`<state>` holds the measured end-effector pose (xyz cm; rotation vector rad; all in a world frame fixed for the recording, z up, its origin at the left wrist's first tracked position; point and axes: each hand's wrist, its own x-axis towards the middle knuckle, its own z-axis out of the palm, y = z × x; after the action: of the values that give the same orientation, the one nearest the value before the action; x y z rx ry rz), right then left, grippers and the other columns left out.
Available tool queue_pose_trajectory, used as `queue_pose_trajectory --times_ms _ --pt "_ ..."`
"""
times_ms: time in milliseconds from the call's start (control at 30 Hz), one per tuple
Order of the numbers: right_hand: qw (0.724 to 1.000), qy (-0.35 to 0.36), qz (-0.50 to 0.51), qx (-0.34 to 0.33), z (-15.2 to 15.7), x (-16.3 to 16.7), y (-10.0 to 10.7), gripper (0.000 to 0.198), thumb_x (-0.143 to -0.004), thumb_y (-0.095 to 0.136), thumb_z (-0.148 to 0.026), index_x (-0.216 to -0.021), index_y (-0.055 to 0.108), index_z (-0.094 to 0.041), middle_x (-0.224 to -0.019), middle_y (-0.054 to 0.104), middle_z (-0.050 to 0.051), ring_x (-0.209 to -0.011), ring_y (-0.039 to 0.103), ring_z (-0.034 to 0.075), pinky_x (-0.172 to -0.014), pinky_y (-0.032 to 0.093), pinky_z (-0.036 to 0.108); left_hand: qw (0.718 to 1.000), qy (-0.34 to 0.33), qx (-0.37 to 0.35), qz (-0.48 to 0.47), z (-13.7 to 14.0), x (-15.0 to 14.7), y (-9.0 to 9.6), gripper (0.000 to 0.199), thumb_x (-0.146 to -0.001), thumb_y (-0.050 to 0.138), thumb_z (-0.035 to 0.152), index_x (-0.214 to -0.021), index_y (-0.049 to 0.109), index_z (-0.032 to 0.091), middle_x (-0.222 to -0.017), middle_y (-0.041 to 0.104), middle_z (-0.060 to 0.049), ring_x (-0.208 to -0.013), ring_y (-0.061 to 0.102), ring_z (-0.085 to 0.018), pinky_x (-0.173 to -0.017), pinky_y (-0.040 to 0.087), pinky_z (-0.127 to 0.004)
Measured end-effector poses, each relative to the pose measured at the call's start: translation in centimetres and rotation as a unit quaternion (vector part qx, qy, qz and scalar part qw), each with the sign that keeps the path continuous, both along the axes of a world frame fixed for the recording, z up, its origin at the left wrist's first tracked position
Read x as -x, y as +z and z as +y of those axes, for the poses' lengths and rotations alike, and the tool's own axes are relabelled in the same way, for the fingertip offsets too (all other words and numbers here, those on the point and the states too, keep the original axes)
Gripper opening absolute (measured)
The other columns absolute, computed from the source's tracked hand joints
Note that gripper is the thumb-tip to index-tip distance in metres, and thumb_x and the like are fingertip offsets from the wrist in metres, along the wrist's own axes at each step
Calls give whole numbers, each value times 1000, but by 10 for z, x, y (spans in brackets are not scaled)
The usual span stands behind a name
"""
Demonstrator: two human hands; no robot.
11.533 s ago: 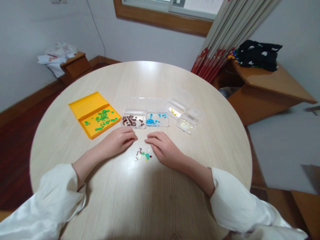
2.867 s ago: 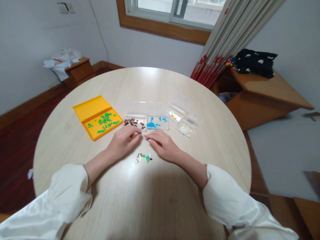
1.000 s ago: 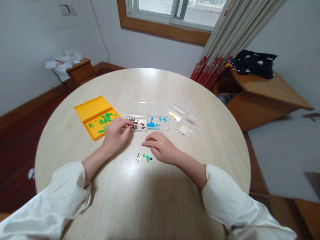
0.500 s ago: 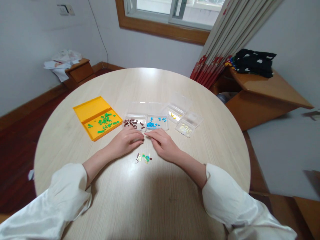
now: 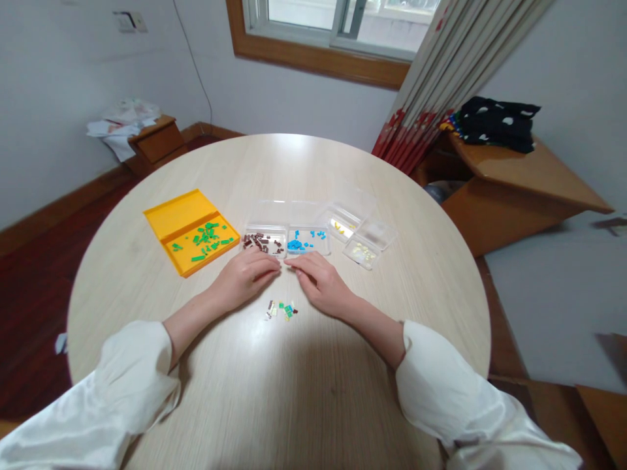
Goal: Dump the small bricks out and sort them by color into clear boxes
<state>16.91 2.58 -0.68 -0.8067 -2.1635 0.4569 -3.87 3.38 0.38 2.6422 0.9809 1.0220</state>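
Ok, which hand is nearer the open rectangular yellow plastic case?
Left: the left hand is just right of the yellow case; the right hand is farther right.

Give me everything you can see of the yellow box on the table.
The yellow box is shallow and rectangular, plastic by its look, and stands open, its plain lid folded back on the far side. Loose green pieces lie scattered in its tray, clustered in places. It sits askew on the pale round table, beyond and left of the left hand, which does not touch it. Its right corner comes close to the nearest clear box; contact is unclear.
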Motion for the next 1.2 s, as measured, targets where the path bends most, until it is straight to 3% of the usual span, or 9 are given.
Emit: queue_pose_trajectory --times_ms 200,333,1200 --pt "1000 5 4 6 -1 0 0 31 -91 39 -12 -112 61 -19 -93 66 8 -90 58 19 -83 49 39 978 172 -52 -101 0 11 11 12 -85 57 21 -75 64 20 -86 73 -4 -79 64 -17 -73 49 -34" --pt "1000 4 2 6 -1 -1 -1 31 -91 40 -11 -112 61 -19 -92 66 8 -89 58 19 -81 49 38 968 225 -37 -100 3 17 13 14 -84 57 24 -73 65 21 -86 73 -3 -79 65 -20 -76 48 -38" --pt "1000 7 -2 27 -1 -2 -2 28 -91 40 -13 -108 61 -19 -93 67 9 -90 59 19 -83 50 39 963 246 -55 -101 6 23 10 8 -81 60 21 -78 67 23 -92 73 -2 -78 63 -19 -72 49 -39"
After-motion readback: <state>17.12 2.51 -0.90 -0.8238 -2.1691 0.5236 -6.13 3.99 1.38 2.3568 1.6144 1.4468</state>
